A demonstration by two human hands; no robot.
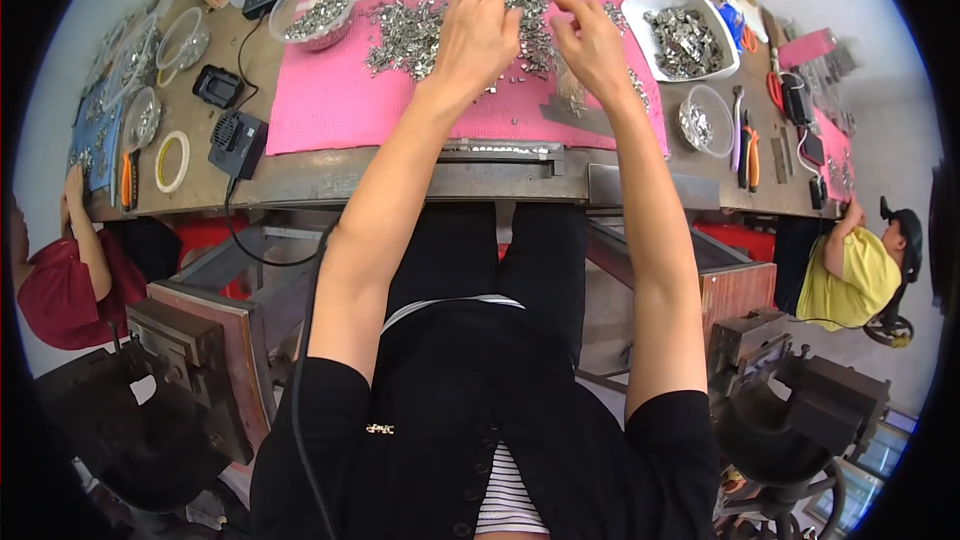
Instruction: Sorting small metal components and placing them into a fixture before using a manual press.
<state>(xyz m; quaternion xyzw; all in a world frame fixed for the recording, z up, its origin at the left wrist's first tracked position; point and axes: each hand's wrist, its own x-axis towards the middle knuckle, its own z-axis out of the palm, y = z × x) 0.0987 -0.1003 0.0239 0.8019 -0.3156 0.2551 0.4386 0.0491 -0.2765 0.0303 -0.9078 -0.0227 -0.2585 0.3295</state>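
Note:
A wide pile of small silvery metal pieces is spread over a pink mat on the bench. My left hand is over the middle of the pile, fingers stretched forward and thumb apart; I see nothing held in it. To its right, my right hand hovers at the pile's right side with bent fingers. Its thumb and forefinger point left with a gap between them, and nothing shows there. Below that hand, a straw-coloured bristly bundle lies by a flat grey metal plate.
Clear tubs of metal pieces, one a round tub, line the mat's far side. At right stand a white tray, a small tub and orange-handled pliers. A black charger sits left. Co-workers sit at both sides.

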